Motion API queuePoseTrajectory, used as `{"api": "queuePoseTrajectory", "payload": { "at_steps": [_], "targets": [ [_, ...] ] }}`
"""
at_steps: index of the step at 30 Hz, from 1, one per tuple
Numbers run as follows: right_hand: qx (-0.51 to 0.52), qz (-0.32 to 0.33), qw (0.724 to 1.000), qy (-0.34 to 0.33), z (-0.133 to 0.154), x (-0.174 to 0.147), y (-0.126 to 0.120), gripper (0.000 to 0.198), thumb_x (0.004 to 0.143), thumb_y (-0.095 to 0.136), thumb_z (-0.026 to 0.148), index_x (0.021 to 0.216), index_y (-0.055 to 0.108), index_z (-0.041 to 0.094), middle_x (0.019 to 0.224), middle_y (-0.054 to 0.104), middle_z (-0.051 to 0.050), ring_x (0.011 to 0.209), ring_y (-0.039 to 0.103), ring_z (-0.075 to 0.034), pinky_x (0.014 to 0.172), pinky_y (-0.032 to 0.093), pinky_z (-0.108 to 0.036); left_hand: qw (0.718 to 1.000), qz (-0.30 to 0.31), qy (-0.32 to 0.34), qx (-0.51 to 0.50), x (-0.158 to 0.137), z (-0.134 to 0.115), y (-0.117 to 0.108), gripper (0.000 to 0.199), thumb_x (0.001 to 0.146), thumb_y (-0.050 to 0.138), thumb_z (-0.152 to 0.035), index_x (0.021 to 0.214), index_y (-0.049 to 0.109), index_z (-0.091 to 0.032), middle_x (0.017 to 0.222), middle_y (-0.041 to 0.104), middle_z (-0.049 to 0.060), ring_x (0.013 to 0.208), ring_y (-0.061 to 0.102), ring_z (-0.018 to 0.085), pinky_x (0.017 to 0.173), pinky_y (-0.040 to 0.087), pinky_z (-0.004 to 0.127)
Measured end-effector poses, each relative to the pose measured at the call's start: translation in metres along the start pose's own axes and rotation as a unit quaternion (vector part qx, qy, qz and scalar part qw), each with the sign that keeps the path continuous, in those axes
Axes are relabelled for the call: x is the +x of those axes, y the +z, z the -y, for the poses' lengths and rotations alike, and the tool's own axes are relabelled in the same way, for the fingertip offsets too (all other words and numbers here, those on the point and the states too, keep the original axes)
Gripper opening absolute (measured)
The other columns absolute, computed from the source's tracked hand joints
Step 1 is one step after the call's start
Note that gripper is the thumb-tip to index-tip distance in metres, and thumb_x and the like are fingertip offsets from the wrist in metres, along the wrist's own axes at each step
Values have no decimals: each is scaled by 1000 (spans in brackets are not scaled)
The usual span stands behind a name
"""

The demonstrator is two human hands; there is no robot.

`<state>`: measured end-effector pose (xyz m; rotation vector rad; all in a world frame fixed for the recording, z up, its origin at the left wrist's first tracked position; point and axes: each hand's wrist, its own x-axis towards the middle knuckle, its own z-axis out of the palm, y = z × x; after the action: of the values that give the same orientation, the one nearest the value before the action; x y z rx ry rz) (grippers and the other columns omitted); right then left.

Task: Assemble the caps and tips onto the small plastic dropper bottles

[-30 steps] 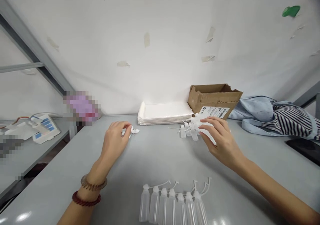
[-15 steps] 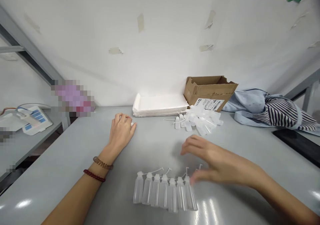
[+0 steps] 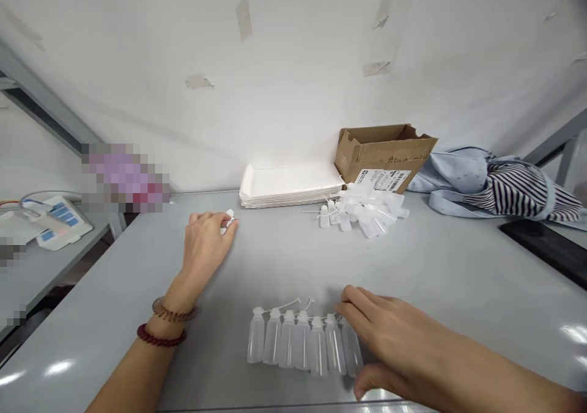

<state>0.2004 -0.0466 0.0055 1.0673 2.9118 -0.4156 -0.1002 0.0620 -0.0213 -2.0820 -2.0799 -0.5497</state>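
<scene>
My left hand (image 3: 206, 242) rests at the far left of the table. Its thumb and fingers pinch a small white plastic piece (image 3: 230, 214), mostly hidden, whose kind I cannot make out. In front of me several translucent squeeze bottles (image 3: 301, 343) lie side by side in a row, their strap caps hanging open at the far end. At the row's right end is my right hand (image 3: 389, 333), fingers bent and thumb spread apart. It partly covers the rightmost bottle (image 3: 351, 349); whether it touches that bottle I cannot tell.
A heap of similar translucent bottles (image 3: 367, 208) lies before a cardboard box (image 3: 385, 150). Left of it is a stack of white padded envelopes (image 3: 291, 187). Blue and striped cloth (image 3: 513, 184) and a black flat object (image 3: 548, 257) are at right. A side shelf (image 3: 59, 260) adjoins at left.
My right hand has come down and nearer to me, over the right end of the bottle row. The left hand has turned slightly, showing more of the white piece. The view has shifted a little.
</scene>
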Motion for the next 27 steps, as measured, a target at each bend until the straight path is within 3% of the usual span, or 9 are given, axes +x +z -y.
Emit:
{"api": "queuePoseTrajectory", "payload": {
  "at_steps": [6,14,19,23,27],
  "targets": [
    [-19,19,999,23,10,0,1,38,67,77,40,89,62,13,90,62,-13,73,64,-28,53,56,-39,996,40,-79,-13,-1,-2,-22,35,85,42,-39,90,69,-18,89,71,9,88,59,30,75,44,38],
    [42,48,996,58,9,-3,-14,24,65,74,25,84,62,17,89,62,-8,78,63,-27,61,55,-39,988,124,-89,7,-1,6,-25,31,77,49,-28,98,67,-15,89,72,9,84,64,28,67,43,32],
    [77,-87,992,54,-5,-6,-24,37,66,73,27,99,59,18,96,61,-7,77,62,-22,64,53,-35,986,152,-64,20,0,6,-16,29,78,48,-23,98,67,-15,92,72,10,89,64,28,70,43,31],
    [70,-206,976,5,-22,0,-17,48,78,67,32,119,48,16,113,56,-12,98,58,-23,80,52,-36,984,172,-45,20,2,5,-13,23,77,46,-19,85,68,-16,85,72,10,84,65,27,68,42,30],
    [52,-285,956,-43,-34,9,-3,53,83,64,27,130,40,15,116,56,-14,109,52,-25,90,47,-41,985,158,-65,22,2,6,-16,28,79,45,-22,100,63,-15,86,71,9,82,65,28,64,42,31]
  ]
}}
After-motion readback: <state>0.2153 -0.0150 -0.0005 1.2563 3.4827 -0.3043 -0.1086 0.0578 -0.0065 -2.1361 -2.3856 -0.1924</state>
